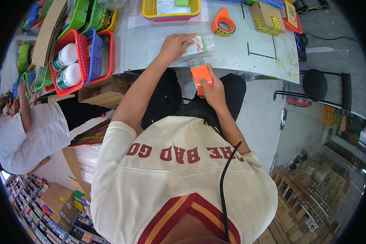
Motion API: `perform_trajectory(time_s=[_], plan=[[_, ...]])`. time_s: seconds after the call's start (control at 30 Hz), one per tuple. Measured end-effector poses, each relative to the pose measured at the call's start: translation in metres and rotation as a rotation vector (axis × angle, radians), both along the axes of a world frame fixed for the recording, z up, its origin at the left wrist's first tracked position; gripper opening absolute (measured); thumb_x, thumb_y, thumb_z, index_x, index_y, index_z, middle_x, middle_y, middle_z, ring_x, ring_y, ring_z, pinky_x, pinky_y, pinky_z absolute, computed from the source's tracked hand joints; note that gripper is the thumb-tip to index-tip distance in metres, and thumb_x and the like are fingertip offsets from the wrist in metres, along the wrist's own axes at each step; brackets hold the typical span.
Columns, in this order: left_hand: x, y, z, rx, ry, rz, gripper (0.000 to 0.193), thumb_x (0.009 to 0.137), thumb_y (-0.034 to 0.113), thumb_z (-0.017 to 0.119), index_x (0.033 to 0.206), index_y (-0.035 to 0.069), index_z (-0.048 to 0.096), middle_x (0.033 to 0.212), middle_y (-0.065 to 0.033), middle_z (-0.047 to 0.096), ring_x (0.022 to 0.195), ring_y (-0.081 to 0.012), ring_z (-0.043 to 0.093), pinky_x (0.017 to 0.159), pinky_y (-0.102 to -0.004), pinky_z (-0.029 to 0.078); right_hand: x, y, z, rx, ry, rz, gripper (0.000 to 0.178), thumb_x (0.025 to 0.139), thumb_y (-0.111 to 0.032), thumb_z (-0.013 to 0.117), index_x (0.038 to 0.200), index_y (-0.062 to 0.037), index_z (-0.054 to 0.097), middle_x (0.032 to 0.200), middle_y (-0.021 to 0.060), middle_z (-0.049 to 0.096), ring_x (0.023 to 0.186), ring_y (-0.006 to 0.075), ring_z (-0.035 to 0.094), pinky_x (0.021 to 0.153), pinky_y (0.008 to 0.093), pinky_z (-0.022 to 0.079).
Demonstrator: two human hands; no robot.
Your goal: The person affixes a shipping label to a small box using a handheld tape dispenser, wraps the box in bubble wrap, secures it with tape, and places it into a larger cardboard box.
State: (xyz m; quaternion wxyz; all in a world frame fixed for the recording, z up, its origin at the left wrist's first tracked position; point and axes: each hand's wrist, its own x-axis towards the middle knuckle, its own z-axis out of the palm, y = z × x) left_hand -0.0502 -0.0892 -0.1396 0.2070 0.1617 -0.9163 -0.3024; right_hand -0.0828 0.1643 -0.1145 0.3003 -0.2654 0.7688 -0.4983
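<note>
On the near edge of the table lies a clear plastic packet (199, 45) with a colourful printed label inside. My left hand (176, 48) is at its left side, fingers bent together over the packet's edge; the thumb is hidden. Below the table edge, over my lap, my right hand (214, 88) grips an orange handheld object (201, 76) with a clear, transparent end. That clear end points up toward the packet and sits just short of it. The exact kind of the orange object cannot be made out.
An orange tape dispenser (222, 23) stands beyond the packet. At the far side are a yellow basket (171, 18) and a cardboard box (267, 17). On the left, a red basket (85, 61) holds two white-lidded jars (66, 65). Another person (36, 130) works further left. A black stool (314, 84) is right.
</note>
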Motion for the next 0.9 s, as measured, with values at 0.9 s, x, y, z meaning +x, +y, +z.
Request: perform_trajectory(time_s=[0.9], plan=[[0.01,0.002,0.018,-0.119,-0.115,-0.109,0.069,0.086,0.048,0.073,0.145,0.015,0.057,0.129,-0.0143,0.066,0.118,-0.035,0.06,0.102,-0.049,0.04,-0.051,0.034,0.04,-0.244,-0.56,-0.314,0.045,0.106,-0.025,0.055,0.143,0.0009,0.05,0.093,0.012,0.069,0.056,0.0142,0.062,0.047,0.0278,0.051]])
